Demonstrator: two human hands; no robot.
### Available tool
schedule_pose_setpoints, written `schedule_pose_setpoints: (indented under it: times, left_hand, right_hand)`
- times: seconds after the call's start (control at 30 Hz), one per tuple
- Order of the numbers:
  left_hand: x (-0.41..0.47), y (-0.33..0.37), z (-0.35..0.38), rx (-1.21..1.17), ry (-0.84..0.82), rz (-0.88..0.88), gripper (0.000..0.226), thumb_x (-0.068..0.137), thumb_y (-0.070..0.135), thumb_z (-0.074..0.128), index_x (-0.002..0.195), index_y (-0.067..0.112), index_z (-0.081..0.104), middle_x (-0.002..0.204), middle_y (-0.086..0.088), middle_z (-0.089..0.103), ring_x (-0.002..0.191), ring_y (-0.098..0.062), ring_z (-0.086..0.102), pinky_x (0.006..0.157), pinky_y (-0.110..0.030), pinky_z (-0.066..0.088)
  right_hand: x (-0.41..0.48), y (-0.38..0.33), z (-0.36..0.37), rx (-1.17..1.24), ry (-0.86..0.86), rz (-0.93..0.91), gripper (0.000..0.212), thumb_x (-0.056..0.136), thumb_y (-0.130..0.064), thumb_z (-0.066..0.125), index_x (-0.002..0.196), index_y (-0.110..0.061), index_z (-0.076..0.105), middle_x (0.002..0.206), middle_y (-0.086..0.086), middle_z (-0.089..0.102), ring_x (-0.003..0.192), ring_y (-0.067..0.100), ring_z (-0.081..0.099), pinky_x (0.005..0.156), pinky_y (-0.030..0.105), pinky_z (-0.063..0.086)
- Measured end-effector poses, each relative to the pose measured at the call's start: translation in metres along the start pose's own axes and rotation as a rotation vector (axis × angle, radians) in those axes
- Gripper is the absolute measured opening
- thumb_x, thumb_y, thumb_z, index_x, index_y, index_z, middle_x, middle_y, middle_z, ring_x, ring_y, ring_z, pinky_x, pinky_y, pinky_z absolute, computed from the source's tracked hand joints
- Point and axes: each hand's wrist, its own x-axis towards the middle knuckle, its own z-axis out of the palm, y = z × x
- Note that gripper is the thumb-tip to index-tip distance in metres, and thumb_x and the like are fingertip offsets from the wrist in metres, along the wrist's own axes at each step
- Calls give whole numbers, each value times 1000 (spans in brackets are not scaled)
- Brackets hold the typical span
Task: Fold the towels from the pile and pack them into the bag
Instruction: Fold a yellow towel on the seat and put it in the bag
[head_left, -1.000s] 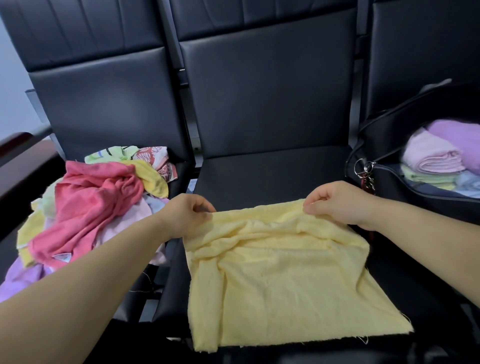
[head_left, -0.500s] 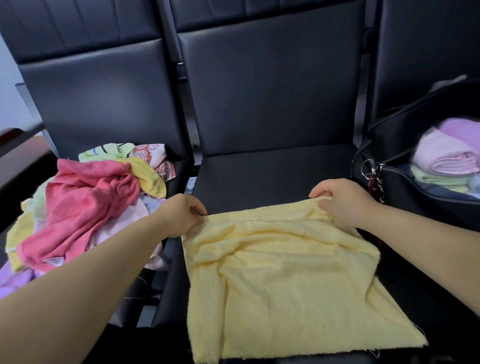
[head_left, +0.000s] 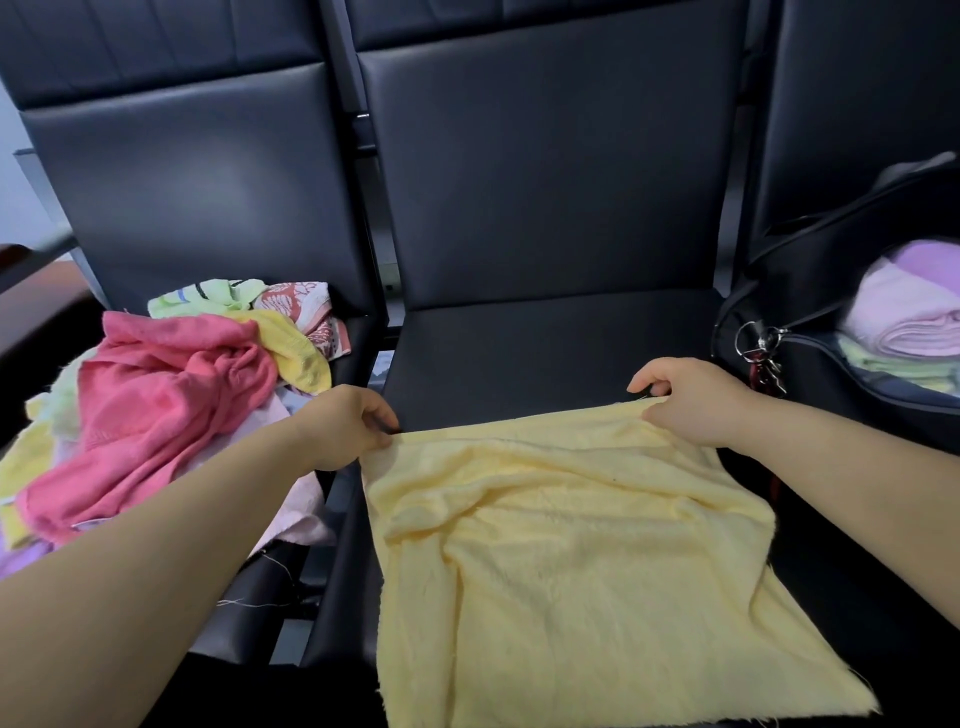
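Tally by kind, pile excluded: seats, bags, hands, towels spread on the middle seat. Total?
Seats: 3 (left seat, middle seat, right seat)
Bags: 1 (bag)
Spread towels: 1 (yellow towel)
Hands: 2 (left hand, right hand, both pinching the yellow towel's far edge)
Total: 7

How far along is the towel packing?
Done: folded pink and purple towels lie in the black zip bag. In hand: left hand and right hand pinch the far edge of a pale yellow terry towel, spread unfolded on the dark seat. Remaining: the crumpled multicoloured towel pile.
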Motion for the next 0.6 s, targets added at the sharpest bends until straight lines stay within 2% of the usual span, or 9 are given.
schedule_pose_setpoints:
  times: [0.07, 0.13, 0.2, 0.27, 0.4, 0.5, 0.6]
  left_hand:
    - [1, 0, -2, -4, -23, -6, 13, 88, 15, 76, 95, 26, 72, 91, 2, 72, 85, -17, 68, 72, -29, 58]
    - [1, -1, -4, -21, -46, -21, 14, 87, 14, 77, 97, 23, 73, 93, 0, 72, 87, -21, 70, 77, -38, 62]
    - [-1, -1, -6, -56, -68, -37, 16, 86, 12, 77, 99, 21, 74, 92, -3, 73, 86, -26, 72, 74, -45, 64]
    - [-3, 0, -6, -63, -88, -36, 17, 86, 9, 76, 99, 20, 73, 90, -4, 72, 86, -31, 72, 72, -47, 63]
    - [-4, 0, -5, -55, -99, -78, 11, 86, 13, 76, 91, 20, 69, 93, -5, 70, 83, -27, 70, 74, -41, 63]
    - [-6, 2, -4, -41, -132, -120, 6, 87, 14, 73, 88, 18, 69, 87, -4, 68, 71, -19, 61, 61, -27, 55]
    - [-10, 4, -4, -34, -145, -136, 4, 88, 14, 69, 86, 16, 66, 78, -3, 64, 69, -20, 59, 64, -30, 54]
  right_hand:
    - [2, -2, -1, -4, -27, 8, 30, 89, -9, 65, 110, -31, 65, 100, -9, 58, 86, 10, 56, 70, 23, 43]
    - [3, -4, -2, -26, -38, 15, 30, 89, -8, 63, 108, -31, 66, 97, -10, 57, 88, 12, 57, 72, 24, 44]
    - [3, -5, -2, -52, -41, 12, 30, 88, -7, 62, 106, -32, 66, 95, -12, 56, 89, 13, 58, 74, 25, 45]
    - [4, -6, -1, -73, -43, 2, 32, 87, -6, 60, 102, -33, 65, 91, -13, 56, 84, 12, 57, 69, 24, 43]
    - [2, -8, -3, -162, -33, -55, 30, 86, -6, 59, 97, -33, 65, 83, -13, 55, 75, 5, 52, 60, 22, 36]
    - [-4, -11, -4, -204, -8, -103, 28, 86, -5, 58, 92, -32, 64, 79, -12, 56, 73, 6, 51, 59, 23, 35]
    - [-9, -10, -3, -153, 14, -114, 31, 84, -3, 56, 86, -33, 64, 80, -10, 62, 77, 10, 57, 62, 26, 41]
